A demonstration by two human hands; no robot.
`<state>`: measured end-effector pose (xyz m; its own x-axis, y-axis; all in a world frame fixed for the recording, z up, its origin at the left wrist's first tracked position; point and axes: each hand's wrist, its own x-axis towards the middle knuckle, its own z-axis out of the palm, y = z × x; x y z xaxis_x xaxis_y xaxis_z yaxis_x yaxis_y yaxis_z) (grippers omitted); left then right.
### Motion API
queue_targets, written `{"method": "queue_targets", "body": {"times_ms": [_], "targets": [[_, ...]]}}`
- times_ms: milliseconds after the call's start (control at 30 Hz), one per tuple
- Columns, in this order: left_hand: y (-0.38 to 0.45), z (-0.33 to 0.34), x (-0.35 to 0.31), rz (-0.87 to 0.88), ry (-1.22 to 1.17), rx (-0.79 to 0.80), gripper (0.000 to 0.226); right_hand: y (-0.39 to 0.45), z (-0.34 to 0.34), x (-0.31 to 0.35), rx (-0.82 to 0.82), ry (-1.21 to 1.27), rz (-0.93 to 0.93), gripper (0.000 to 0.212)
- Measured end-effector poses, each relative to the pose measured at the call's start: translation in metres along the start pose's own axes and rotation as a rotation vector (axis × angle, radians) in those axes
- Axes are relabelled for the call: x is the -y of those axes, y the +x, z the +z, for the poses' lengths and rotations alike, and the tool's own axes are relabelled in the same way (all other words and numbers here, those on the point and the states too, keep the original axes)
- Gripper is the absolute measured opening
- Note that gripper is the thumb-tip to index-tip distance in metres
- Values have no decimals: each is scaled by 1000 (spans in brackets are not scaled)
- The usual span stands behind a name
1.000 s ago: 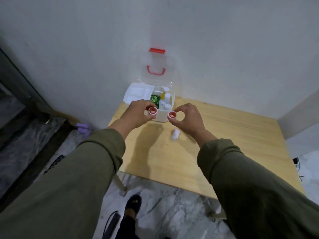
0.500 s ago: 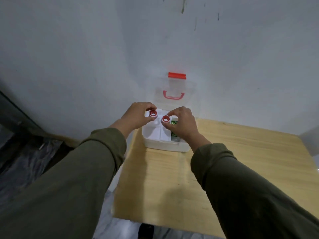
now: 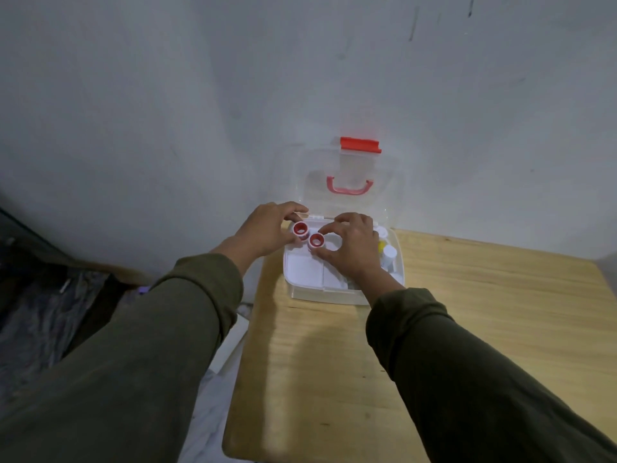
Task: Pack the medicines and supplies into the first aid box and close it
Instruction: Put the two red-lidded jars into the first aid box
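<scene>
The first aid box stands open at the table's back left corner, its clear lid with a red handle and red latch leaning against the wall. A white divided tray sits in its left part. My left hand pinches a red-and-white tape roll over the tray's back. My right hand pinches a second red-and-white tape roll just beside it. White bottles and something yellow show in the box's right side, partly hidden by my right hand.
The wooden table stretches right and toward me. A grey wall rises directly behind the box. Dark floor and clutter lie to the left, below the table edge.
Both hands carried the tape rolls from over the table's front area to above the tray inside the box. The view has tilted up and moved closer.
</scene>
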<state>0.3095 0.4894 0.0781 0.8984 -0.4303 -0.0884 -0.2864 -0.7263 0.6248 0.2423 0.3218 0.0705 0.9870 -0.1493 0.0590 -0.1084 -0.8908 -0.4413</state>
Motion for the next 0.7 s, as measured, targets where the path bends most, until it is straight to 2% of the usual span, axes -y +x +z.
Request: {"method": "queue_targets", "body": {"times_ms": [467, 700], "targets": [[2, -5, 0, 26, -53, 52, 59, 11, 5, -1, 45, -31, -24, 32], [1, -5, -1, 5, -99, 73, 61, 12, 6, -2, 82, -46, -5, 36]]}}
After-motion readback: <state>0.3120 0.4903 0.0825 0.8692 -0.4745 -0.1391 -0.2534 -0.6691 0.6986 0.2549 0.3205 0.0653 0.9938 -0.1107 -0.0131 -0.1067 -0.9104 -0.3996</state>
